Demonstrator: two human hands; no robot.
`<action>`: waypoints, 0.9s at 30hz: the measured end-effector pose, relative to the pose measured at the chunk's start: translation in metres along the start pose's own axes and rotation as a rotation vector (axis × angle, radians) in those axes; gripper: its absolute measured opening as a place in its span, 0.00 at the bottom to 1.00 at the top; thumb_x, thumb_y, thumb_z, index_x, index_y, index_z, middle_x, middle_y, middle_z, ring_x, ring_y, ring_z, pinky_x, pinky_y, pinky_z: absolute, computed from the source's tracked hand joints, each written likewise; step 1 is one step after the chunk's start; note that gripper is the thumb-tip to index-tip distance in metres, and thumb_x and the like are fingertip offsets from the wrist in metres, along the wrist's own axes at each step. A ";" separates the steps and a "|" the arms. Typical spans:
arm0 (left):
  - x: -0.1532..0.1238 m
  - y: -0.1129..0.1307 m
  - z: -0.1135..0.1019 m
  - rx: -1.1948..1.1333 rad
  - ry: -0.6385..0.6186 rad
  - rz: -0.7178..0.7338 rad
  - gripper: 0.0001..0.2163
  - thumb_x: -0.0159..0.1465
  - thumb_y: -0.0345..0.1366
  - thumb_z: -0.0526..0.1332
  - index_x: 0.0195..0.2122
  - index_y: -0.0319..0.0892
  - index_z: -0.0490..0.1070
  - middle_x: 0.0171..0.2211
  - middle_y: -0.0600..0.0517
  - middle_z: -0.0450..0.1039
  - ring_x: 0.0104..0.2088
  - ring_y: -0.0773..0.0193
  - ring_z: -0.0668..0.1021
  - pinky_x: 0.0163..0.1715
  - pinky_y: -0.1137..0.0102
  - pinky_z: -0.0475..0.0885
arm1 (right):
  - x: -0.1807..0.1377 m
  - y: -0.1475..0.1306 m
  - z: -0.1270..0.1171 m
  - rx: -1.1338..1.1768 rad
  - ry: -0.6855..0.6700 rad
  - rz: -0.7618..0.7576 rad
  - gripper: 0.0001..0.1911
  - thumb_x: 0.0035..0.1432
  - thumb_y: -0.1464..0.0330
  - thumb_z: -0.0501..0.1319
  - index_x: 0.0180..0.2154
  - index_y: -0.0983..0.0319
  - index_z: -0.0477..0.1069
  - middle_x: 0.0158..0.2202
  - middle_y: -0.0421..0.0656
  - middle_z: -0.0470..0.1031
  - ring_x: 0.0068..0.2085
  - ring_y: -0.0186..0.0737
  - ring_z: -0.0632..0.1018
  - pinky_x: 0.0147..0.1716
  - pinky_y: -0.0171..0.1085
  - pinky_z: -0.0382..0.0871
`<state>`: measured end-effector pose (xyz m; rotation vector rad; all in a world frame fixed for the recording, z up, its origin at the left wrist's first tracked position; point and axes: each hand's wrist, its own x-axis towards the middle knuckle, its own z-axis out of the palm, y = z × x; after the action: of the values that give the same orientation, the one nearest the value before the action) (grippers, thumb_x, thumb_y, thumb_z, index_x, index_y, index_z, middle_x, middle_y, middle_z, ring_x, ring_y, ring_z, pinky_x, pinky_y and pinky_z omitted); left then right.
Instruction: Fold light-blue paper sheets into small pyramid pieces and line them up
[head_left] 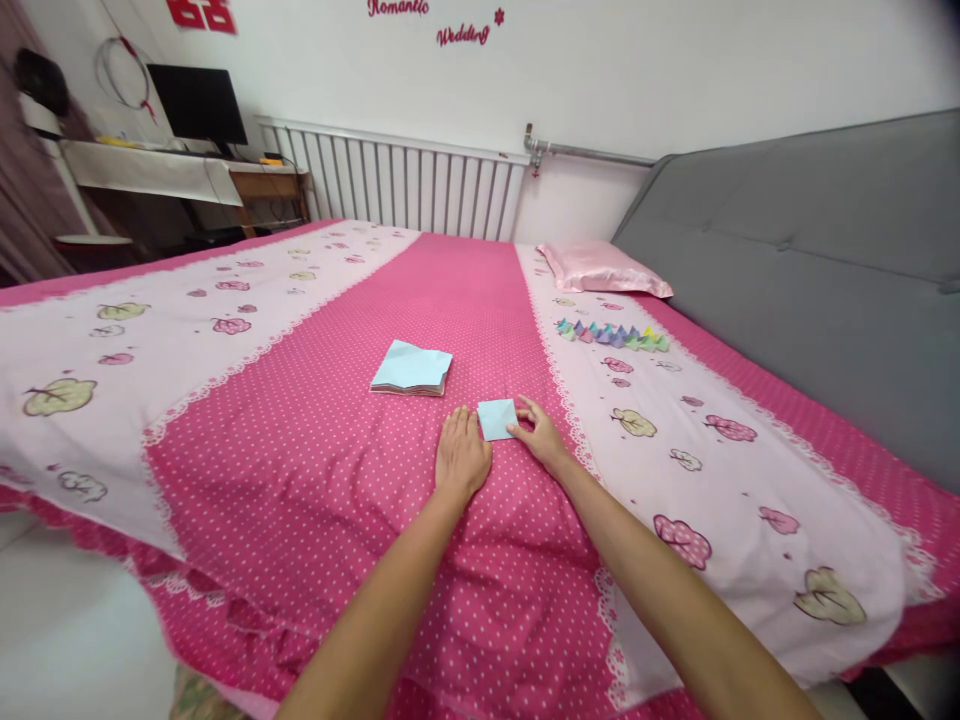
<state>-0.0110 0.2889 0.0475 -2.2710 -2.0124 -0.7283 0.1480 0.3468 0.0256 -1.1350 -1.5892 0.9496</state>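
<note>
The wide bed under a pink polka-dotted cotton spread with white leaf-printed side bands (pixel 315 470) carried everything, with a grey padded headboard (pixel 810 270) along its right edge and a pink satin pillow (pixel 600 268) at its far right corner. On the central pink band, a little toward the far edge from the hands, sat a loose stack of light-blue square paper sheets (pixel 412 368). A row of small folded paper shapes in mixed colours (pixel 611 335) lay on the right white band, below the pillow. The left hand (pixel 460 458) lay open and flat, palm down, its fingertips just touching the left edge of the small light-blue folded paper (pixel 496 419). The right hand (pixel 538 435) was curled, its thumb and fingertips closed on that paper's right edge in what looked like a light pinch. The paper rested flat on the pink band between the two hands, near the middle of the bed and close to the lace border of the right band. It seemed to be mid-fold, with a crease being set. The next fold would call for matching edges squarely while the soft spread gave underneath. The paper looked nearly square, with no clear long axis. It was turned slightly, its far left corner pointing toward the stack.
</note>
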 end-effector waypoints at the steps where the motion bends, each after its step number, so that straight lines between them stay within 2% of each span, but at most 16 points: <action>1: 0.000 -0.001 0.000 -0.003 0.003 0.004 0.23 0.60 0.33 0.48 0.56 0.28 0.59 0.58 0.37 0.59 0.60 0.54 0.60 0.60 0.61 0.51 | 0.000 -0.001 0.000 0.066 -0.002 0.024 0.38 0.46 0.63 0.63 0.57 0.65 0.54 0.42 0.49 0.74 0.44 0.42 0.75 0.47 0.45 0.66; 5: 0.000 -0.003 0.000 -0.002 0.009 0.006 0.23 0.59 0.32 0.48 0.55 0.28 0.60 0.57 0.37 0.60 0.59 0.54 0.61 0.59 0.59 0.54 | 0.000 -0.004 0.000 0.275 -0.019 0.097 0.36 0.40 0.64 0.66 0.53 0.63 0.61 0.37 0.45 0.77 0.39 0.43 0.77 0.44 0.46 0.68; 9: -0.001 -0.004 -0.002 -0.033 0.029 0.008 0.22 0.59 0.31 0.48 0.54 0.29 0.62 0.57 0.38 0.61 0.58 0.54 0.62 0.59 0.59 0.54 | 0.002 -0.009 -0.001 0.333 -0.017 0.084 0.27 0.39 0.62 0.66 0.44 0.62 0.67 0.40 0.46 0.77 0.41 0.45 0.77 0.45 0.47 0.68; 13: 0.000 -0.009 -0.008 -0.199 0.037 -0.044 0.19 0.60 0.32 0.48 0.52 0.35 0.65 0.55 0.42 0.64 0.57 0.57 0.65 0.58 0.60 0.55 | 0.007 -0.013 -0.006 0.381 0.017 0.086 0.24 0.40 0.60 0.66 0.41 0.61 0.69 0.41 0.46 0.77 0.43 0.46 0.77 0.47 0.49 0.66; 16: 0.007 -0.015 -0.012 -0.474 0.022 -0.135 0.18 0.61 0.36 0.48 0.49 0.37 0.68 0.52 0.44 0.69 0.53 0.58 0.68 0.56 0.60 0.59 | 0.012 -0.017 -0.011 0.421 0.026 0.089 0.23 0.39 0.61 0.66 0.40 0.61 0.69 0.41 0.46 0.77 0.43 0.46 0.76 0.49 0.49 0.65; 20: 0.031 -0.013 -0.016 -0.916 -0.049 -0.291 0.20 0.61 0.41 0.48 0.48 0.36 0.68 0.50 0.42 0.70 0.49 0.58 0.72 0.52 0.59 0.64 | 0.025 -0.029 -0.026 0.463 0.001 0.069 0.22 0.39 0.64 0.67 0.40 0.60 0.69 0.41 0.45 0.77 0.44 0.44 0.76 0.50 0.47 0.63; 22: 0.047 -0.004 -0.018 -1.022 -0.111 -0.291 0.22 0.63 0.43 0.44 0.51 0.38 0.65 0.51 0.43 0.69 0.45 0.61 0.76 0.47 0.62 0.70 | 0.033 -0.037 -0.036 0.472 -0.023 0.043 0.22 0.40 0.65 0.67 0.41 0.60 0.69 0.41 0.44 0.77 0.45 0.43 0.75 0.50 0.45 0.63; 23: 0.055 0.003 -0.020 -1.180 -0.176 -0.345 0.23 0.63 0.44 0.43 0.53 0.37 0.63 0.53 0.42 0.67 0.43 0.60 0.77 0.45 0.63 0.71 | 0.038 -0.041 -0.042 0.472 -0.051 0.014 0.22 0.40 0.65 0.67 0.41 0.60 0.69 0.41 0.44 0.77 0.44 0.43 0.75 0.50 0.45 0.63; 24: 0.062 0.010 -0.021 -1.321 -0.237 -0.380 0.23 0.63 0.44 0.42 0.54 0.37 0.61 0.54 0.41 0.66 0.43 0.59 0.77 0.45 0.62 0.71 | 0.042 -0.045 -0.048 0.472 -0.070 -0.017 0.22 0.41 0.65 0.67 0.41 0.60 0.69 0.41 0.44 0.77 0.44 0.42 0.75 0.50 0.44 0.63; 27: 0.083 0.032 -0.024 -1.595 -0.373 -0.346 0.23 0.61 0.42 0.42 0.53 0.36 0.61 0.55 0.41 0.65 0.45 0.58 0.76 0.47 0.61 0.70 | 0.054 -0.056 -0.066 0.435 -0.098 -0.087 0.22 0.43 0.65 0.67 0.42 0.60 0.68 0.40 0.44 0.76 0.43 0.42 0.75 0.48 0.43 0.65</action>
<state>0.0166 0.3536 0.1072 -2.6068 -2.2812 -2.9618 0.1911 0.3878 0.1081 -0.7213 -1.4028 1.2341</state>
